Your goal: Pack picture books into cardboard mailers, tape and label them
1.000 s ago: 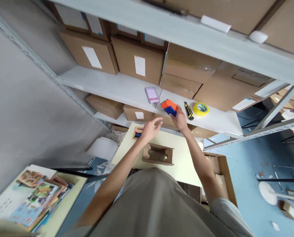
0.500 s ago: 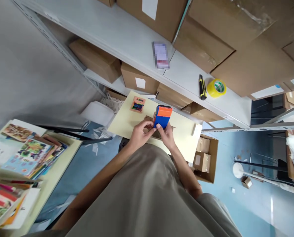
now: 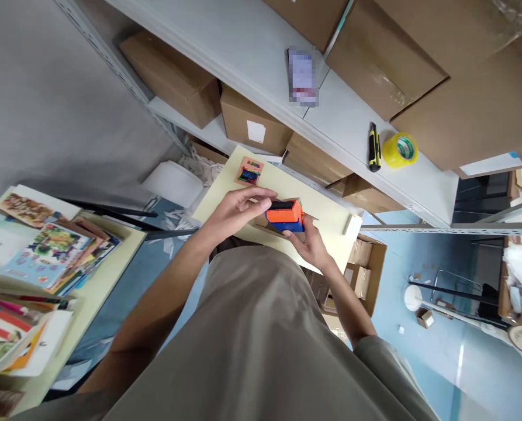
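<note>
Both hands pinch orange-blue tape dispenser (image 3: 284,214) above cardboard piece on desk (image 3: 331,225): left hand (image 3: 237,210) at end, right hand (image 3: 308,245) beneath. Risk: fingertip-only grip, dispenser may slip, toothed edge may nick fingers.

Both forearms reach forward, bare. The left hand (image 3: 237,209) arches with fingers extended rightward; the right hand (image 3: 311,245) cups upward just beside it.
</note>
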The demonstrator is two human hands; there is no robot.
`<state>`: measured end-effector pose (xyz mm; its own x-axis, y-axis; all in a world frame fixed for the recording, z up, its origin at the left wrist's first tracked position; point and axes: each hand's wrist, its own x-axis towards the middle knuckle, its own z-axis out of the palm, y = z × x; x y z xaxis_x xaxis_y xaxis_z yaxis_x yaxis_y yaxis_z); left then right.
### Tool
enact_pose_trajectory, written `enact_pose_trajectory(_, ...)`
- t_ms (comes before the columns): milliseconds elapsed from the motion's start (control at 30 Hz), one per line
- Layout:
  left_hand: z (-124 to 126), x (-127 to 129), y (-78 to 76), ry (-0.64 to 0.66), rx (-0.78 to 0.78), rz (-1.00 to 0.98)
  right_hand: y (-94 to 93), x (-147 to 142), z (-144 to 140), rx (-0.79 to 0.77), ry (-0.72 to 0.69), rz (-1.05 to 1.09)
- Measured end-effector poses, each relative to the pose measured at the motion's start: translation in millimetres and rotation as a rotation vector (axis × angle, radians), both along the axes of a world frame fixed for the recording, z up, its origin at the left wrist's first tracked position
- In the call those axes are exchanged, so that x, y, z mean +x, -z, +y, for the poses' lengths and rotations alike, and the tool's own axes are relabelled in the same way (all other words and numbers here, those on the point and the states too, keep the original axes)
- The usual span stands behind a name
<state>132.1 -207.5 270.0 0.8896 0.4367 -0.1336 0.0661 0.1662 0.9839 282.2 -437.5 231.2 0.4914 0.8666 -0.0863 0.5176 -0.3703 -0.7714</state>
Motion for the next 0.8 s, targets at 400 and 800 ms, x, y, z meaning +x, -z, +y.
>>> enact_pose_trajectory(400, -4, 15, 39.1, -0.089, -0.099, 0.024, -47.1, 18, 1, -0.264, -0.195, -0.126)
enact_pose_trajectory(800, -21, 2, 138.4, -0.578, -0.372, 0.17, -97.1, 51, 60, -0.809, -0.223, 0.076)
